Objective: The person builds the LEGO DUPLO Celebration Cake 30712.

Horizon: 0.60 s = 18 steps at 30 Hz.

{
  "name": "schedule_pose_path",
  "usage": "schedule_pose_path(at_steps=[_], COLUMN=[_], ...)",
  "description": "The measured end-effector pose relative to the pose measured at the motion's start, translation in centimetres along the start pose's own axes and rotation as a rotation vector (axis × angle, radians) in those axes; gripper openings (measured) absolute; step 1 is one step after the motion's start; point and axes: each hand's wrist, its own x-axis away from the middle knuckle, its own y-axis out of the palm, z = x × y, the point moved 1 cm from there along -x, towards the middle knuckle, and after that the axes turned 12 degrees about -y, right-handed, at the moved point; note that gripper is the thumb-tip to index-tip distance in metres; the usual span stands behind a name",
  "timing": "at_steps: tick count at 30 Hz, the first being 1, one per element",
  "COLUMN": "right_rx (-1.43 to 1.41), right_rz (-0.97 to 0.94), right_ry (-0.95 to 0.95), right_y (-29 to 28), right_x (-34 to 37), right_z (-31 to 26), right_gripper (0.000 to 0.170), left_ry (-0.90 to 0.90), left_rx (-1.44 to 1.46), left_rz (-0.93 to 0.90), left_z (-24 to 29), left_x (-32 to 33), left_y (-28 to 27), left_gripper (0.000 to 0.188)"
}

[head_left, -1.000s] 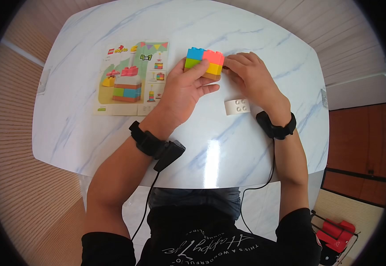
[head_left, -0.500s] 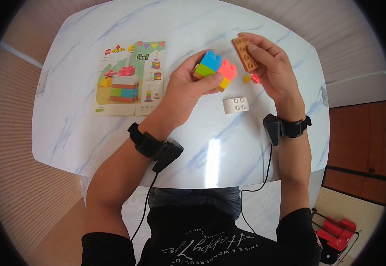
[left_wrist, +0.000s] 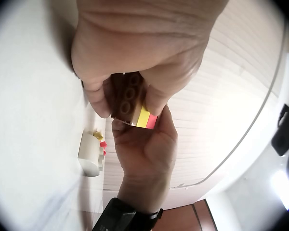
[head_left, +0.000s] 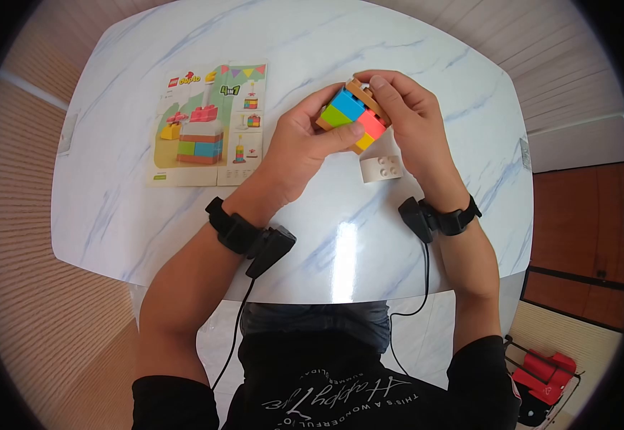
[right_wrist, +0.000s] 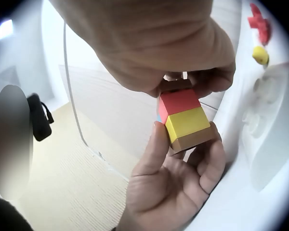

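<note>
My left hand [head_left: 301, 143] grips a small stack of toy building bricks, its thumb across the front. The stack shows a blue brick [head_left: 349, 104] over a green one [head_left: 337, 117], and a pink-red brick [head_left: 373, 124] over a yellow one [right_wrist: 188, 121]. A brown plate [right_wrist: 195, 138] forms its bottom. With thumb and fingers my right hand [head_left: 421, 122] pinches a second brown plate [head_left: 359, 92] against the top of the stack, lying along the blue and red bricks. The stack is tilted in the head view. My hands partly hide both brown plates.
A white curved brick [head_left: 379, 170] with studs lies on the table just below the right hand. Beyond it are a small red piece [right_wrist: 260, 24] and a small yellow piece [right_wrist: 260, 55]. An instruction booklet [head_left: 201, 129] lies at the left. Cables hang from both wrist cameras.
The right hand lifted a brown plate beside the stack, then brought it left onto the stack's top. The left hand tilted the stack and shifted it slightly right.
</note>
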Motion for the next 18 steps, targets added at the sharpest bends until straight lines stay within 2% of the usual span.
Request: schedule_pose_path(at_steps=[6,8,9,11,18], right_rx=[0.218,0.348,0.348,0.51,0.557], right_rz=[-0.08,-0.059,-0.059,-0.06,-0.045], right_ry=[-0.106,-0.248,-0.247,-0.417,-0.48], right_y=[-0.25,-0.17,-0.15,-0.1,0.38], right_x=[0.24,0.48,0.51,0.61,0.92], right_z=[-0.22,-0.18,-0.15,-0.26,-0.14], right_gripper=[0.028,0.023,0.023,0.019,0.016], left_ry=[0.007,0.009,0.01,0.009,0.013], left_rx=[0.02,0.019,0.018,0.014,0.008], left_rz=[-0.023,-0.02,-0.017,-0.018,-0.038], left_z=[-0.18,-0.2,-0.2,-0.15,-0.77], left_x=[-0.01,0.03,0.04,0.11,-0.25], left_y=[-0.04,0.02,0.04,0.05,-0.41], left_gripper=[0.061,0.061,0.061,0.061,0.06])
